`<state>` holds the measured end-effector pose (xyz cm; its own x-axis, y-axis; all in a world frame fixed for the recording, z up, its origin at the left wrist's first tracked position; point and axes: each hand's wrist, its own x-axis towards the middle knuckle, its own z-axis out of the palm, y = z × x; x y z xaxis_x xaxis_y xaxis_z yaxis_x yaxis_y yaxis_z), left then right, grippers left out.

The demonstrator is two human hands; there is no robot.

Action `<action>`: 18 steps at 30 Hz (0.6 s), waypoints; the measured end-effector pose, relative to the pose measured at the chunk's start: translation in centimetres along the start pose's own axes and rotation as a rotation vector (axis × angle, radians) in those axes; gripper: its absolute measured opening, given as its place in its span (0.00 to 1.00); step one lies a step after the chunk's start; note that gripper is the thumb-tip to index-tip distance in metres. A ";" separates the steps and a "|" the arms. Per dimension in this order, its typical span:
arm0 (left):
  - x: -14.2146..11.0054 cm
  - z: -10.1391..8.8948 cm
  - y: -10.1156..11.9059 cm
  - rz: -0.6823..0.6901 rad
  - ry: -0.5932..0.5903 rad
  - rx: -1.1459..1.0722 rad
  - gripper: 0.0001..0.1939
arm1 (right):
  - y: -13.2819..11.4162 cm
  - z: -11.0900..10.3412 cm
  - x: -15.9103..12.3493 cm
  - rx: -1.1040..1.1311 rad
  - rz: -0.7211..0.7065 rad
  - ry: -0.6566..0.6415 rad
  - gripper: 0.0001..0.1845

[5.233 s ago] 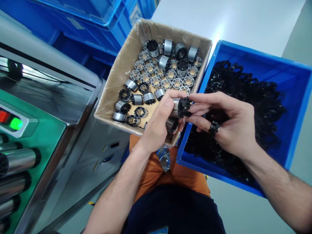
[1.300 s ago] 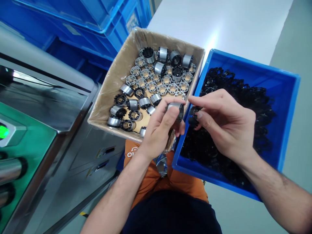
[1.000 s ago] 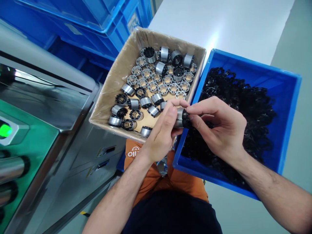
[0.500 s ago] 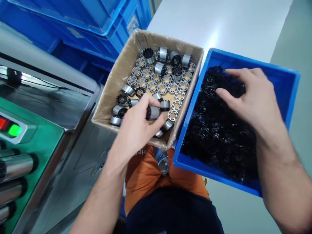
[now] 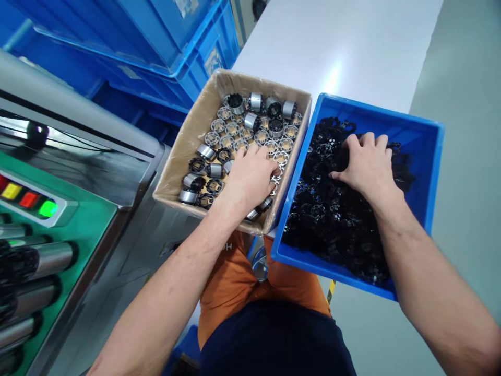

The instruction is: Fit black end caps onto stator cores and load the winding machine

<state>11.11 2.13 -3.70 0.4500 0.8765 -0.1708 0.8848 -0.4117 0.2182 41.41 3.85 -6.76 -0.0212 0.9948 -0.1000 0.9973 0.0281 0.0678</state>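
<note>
My left hand (image 5: 252, 177) is palm down in the lined cardboard box (image 5: 183, 141), fingers curled downward over the parts. Its palm side and whatever it grips are hidden. Around it lie short silver cylindrical cores with black toothed ends, such as one core (image 5: 205, 151), and flat silver slotted rings, such as one ring (image 5: 287, 145). To the right, my right hand (image 5: 370, 162) rests over a heap of black plastic ring-like parts (image 5: 332, 209) in the blue bin (image 5: 428, 172). Its thumb and bent fingers are spread apart, with no part visibly gripped.
A white table (image 5: 348, 47) extends behind the box and bin. Stacked blue crates (image 5: 207, 52) stand at the back left. On the left is a machine with a green panel (image 5: 90, 214), lit buttons (image 5: 48, 208) and silver cylinders (image 5: 55, 258).
My left hand has turned palm down and moved right in the box, covering the core seen at its fingers before. My right hand has shifted left and lower onto the black parts. The view has shifted.
</note>
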 end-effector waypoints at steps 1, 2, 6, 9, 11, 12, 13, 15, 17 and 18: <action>-0.3 -0.1 -0.4 0.010 0.018 -0.005 0.09 | -0.1 0.0 0.0 0.005 -0.005 -0.015 0.44; -0.8 -0.2 -0.9 0.020 0.049 -0.024 0.09 | -0.2 0.0 0.1 0.016 -0.012 -0.034 0.42; -3.2 -0.8 -3.1 0.015 0.283 -0.319 0.10 | -0.6 -0.3 -0.1 0.101 -0.038 -0.071 0.33; -4.4 -0.7 -3.2 -0.075 0.412 -0.877 0.12 | -1.1 -0.8 -0.2 0.121 -0.029 -0.070 0.27; -4.6 -0.2 -2.2 -0.208 0.401 -1.305 0.19 | -1.4 -1.1 -0.2 0.113 -0.031 -0.088 0.25; -4.6 0.0 -1.5 -0.280 0.376 -1.477 0.21 | -1.5 -1.3 -0.2 0.111 -0.030 -0.094 0.25; -4.5 0.3 -0.8 -0.340 0.344 -1.606 0.21 | -1.5 -1.4 -0.2 0.117 -0.022 -0.089 0.23; -4.4 0.7 0.4 -0.404 0.278 -1.773 0.20 | -1.3 -1.7 -0.2 0.166 0.000 -0.032 0.18; -4.4 1.1 1.0 -0.400 0.230 -1.863 0.19 | -0.8 -2.1 -0.3 0.290 0.010 0.052 0.18; -4.5 1.3 1.2 -0.392 0.226 -1.874 0.18 | -0.5 -2.3 -0.5 0.384 0.013 0.079 0.21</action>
<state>10.31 -2.60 -3.93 0.1312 0.9140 -0.3840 -0.3904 0.4036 0.8275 40.72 3.59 -4.48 0.0009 0.9997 -0.0239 0.9510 -0.0082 -0.3092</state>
